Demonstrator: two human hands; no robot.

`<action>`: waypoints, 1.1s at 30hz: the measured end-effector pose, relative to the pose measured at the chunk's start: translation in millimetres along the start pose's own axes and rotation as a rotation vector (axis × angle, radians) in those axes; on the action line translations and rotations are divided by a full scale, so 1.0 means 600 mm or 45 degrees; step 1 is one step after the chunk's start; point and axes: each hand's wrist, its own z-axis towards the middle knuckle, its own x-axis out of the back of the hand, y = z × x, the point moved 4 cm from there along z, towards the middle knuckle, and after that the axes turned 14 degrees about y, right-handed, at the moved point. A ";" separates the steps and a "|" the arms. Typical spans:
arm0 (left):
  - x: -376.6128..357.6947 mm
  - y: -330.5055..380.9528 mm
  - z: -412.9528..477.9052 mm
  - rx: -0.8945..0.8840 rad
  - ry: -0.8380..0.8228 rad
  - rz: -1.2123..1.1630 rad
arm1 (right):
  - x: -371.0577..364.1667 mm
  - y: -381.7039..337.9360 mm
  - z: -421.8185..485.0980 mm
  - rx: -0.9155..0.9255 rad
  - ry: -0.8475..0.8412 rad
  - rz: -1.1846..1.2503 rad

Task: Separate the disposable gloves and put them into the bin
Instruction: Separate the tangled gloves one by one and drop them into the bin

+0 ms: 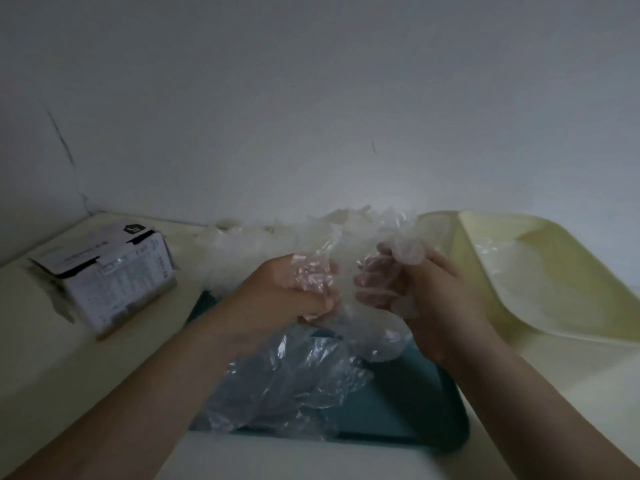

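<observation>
Looking down through the head camera, I am seeing a cream table running back to a grey wall. The pale yellow bin is sitting on the table at the right, and a few clear gloves seem to be lying inside it, though the film is too faint to count. A teal tray is lying in front of me, between my forearms, with loose gloves spreading crumpled over its left half. Behind it, against the wall, a heap of gloves is piling up between the bin and an opened cardboard box, which is standing on the table at the left with its flaps up. My left hand and right hand are hovering close together above the tray's far end, each with fingers curling tightly round one clump of gloves; the film is bunching out above the right fist and hanging down between the two hands toward the tray.
</observation>
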 end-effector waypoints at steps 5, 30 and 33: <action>0.030 0.016 0.003 0.037 -0.153 0.087 | 0.002 -0.004 -0.012 0.098 -0.188 -0.302; 0.079 0.069 -0.069 -0.431 0.248 0.513 | -0.026 0.009 -0.070 0.360 -0.463 -0.688; 0.148 0.022 -0.066 -0.391 0.325 1.224 | -0.022 0.004 -0.065 0.440 -0.537 -0.909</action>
